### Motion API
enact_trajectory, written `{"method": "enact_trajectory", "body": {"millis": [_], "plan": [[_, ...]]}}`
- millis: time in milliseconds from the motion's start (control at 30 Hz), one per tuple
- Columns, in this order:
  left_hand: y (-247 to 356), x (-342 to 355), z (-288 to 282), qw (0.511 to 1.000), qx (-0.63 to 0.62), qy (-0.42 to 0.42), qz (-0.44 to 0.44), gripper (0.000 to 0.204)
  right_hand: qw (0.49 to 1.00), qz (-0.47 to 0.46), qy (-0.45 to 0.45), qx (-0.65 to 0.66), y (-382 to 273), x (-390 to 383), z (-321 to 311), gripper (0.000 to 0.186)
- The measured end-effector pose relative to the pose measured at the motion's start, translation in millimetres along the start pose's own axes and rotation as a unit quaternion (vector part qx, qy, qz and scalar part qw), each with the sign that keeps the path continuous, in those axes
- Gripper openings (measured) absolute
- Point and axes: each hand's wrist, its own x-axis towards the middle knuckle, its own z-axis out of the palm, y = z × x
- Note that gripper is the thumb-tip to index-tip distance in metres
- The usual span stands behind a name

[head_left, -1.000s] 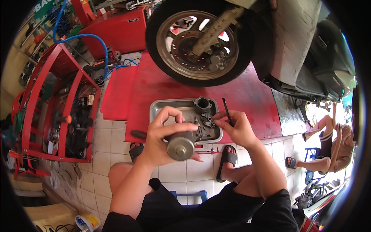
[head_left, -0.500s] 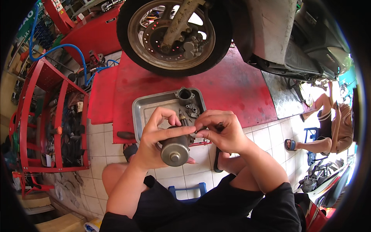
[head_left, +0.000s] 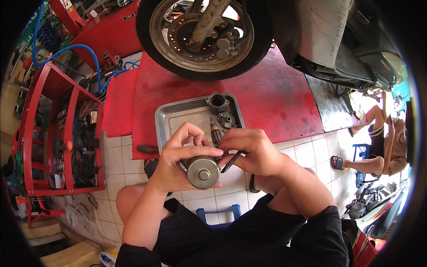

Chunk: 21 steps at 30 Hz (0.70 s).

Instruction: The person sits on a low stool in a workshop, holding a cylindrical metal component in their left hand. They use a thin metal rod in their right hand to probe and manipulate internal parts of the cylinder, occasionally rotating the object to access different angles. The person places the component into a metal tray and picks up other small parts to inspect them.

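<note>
My left hand [head_left: 175, 160] is closed round a grey metal cylinder [head_left: 203, 172], which looks like a small motor housing. Its round end with a central boss faces me. My right hand [head_left: 255, 151] pinches a thin black rod-like piece [head_left: 232, 162], slanting down just right of the cylinder. The fingertips of both hands nearly meet above the cylinder. Beyond them, a shaft with a dark grooved body and a brass-coloured tip [head_left: 215, 131] shows, partly hidden by my fingers. A metal tray [head_left: 159, 122] holds a hollow round housing [head_left: 217, 101] and a small metal casting [head_left: 227, 119].
The tray rests on a red platform [head_left: 275, 98] under a motorbike's front wheel [head_left: 202, 73]. A red tool rack [head_left: 66, 133] stands at left, with a blue hose [head_left: 89, 55] behind. A blue stool [head_left: 218, 213] shows between my legs. Another person [head_left: 393, 142] sits at right.
The black piece in my right hand now shows, slanting downward below the fingers. The cylinder has tilted so its end faces me more squarely. The whole view has shifted slightly.
</note>
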Motion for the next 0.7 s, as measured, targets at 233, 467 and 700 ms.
{"method": "enact_trajectory", "body": {"millis": [233,467,700], "plan": [[1,-7,-9,0.999,-0.039,-0.015,-0.025,0.062,0.998,-0.005,-0.009,0.056,1,6,7,0.026],[3,-8,-12,0.996,-0.075,-0.023,-0.044,0.063,0.995,-0.019,-0.03,0.093,5,6,9,0.027],[-1,-10,-14,0.99,-0.12,-0.033,-0.066,0.062,0.995,-0.009,-0.042,0.095,4,12,9,0.027]]}}
